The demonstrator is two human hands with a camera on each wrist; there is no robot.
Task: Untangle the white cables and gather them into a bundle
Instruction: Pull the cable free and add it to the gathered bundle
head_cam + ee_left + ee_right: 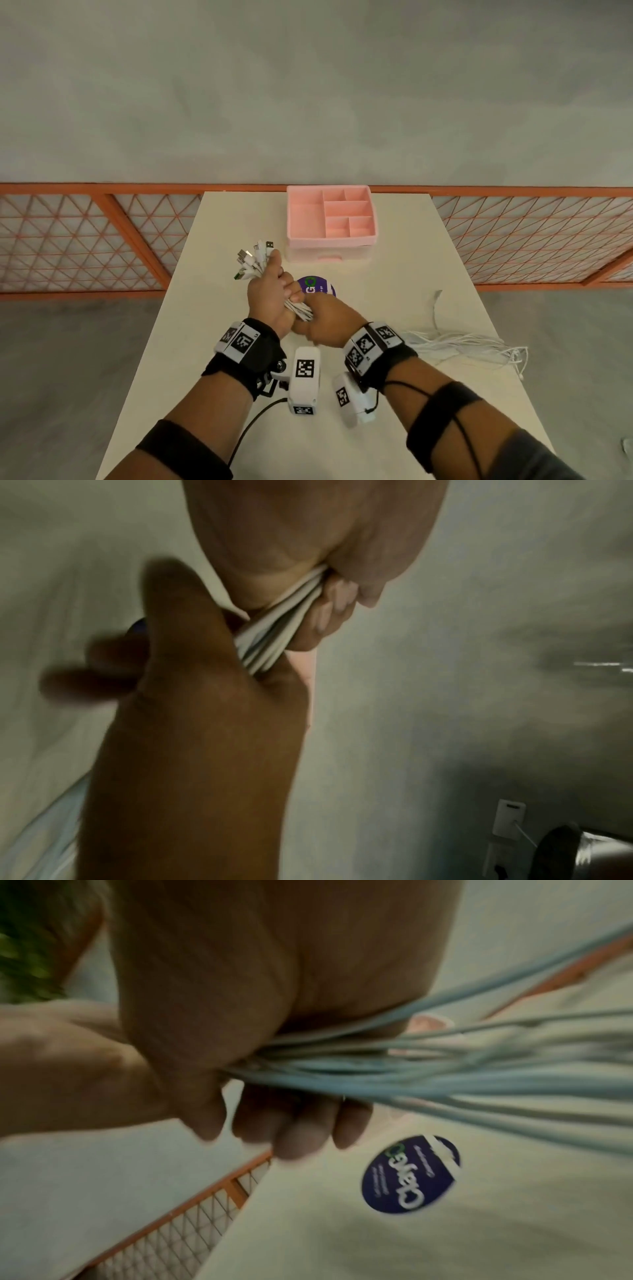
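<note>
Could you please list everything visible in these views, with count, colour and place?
white cables: one bunch, white, gripped in both fists, plugs fanned out beyond the left hand, tails trailing across the table to the right
table: one, cream, under everything
organiser box: one, pink, compartmented, far edge of table
round sticker: one, purple, on table behind the hands
fence: orange mesh, beyond table
left hand: holds cables near plugs
right hand: holds cables nearer the body
</note>
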